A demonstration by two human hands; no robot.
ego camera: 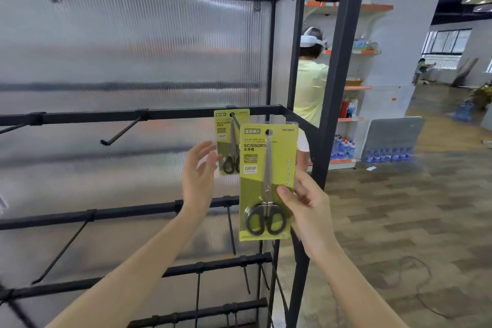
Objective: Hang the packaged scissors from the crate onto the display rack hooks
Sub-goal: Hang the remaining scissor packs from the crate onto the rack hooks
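a: what are the hands doing?

b: the right hand (306, 202) pinches the near yellow-green cardboard scissors pack (266, 181) at its right edge, thumb on the front over the blade, fingers behind. the pack is upright, black-handled scissors pointing up, its hang hole at the top level with the tip of a black metal hook (235, 121). whether the hook has entered the hole i cannot tell.

a: and the left hand?

b: the left hand (198, 170) is raised, fingers spread and relaxed, gripping nothing. its fingertips are just beside the left edge of a second, matching scissors pack (226, 141), which hangs on that same hook, behind the pack in the right hand. touching or not, i cannot tell.

a: what surrounds them?

b: the hook sticks out from a black horizontal bar (133, 116) of the black metal display rack (343, 61), backed by a ribbed translucent plastic panel (133, 48). left of the left hand another bare black hook (123, 128) angles out from the same bar. below both forearms run lower bars with more hooks. beyond the right hand, past the rack's upright, a person in a pale yellow shirt (310, 88) faces white store shelves with orange edges (356, 88), and a wood-pattern floor (399, 221) spreads to the right.
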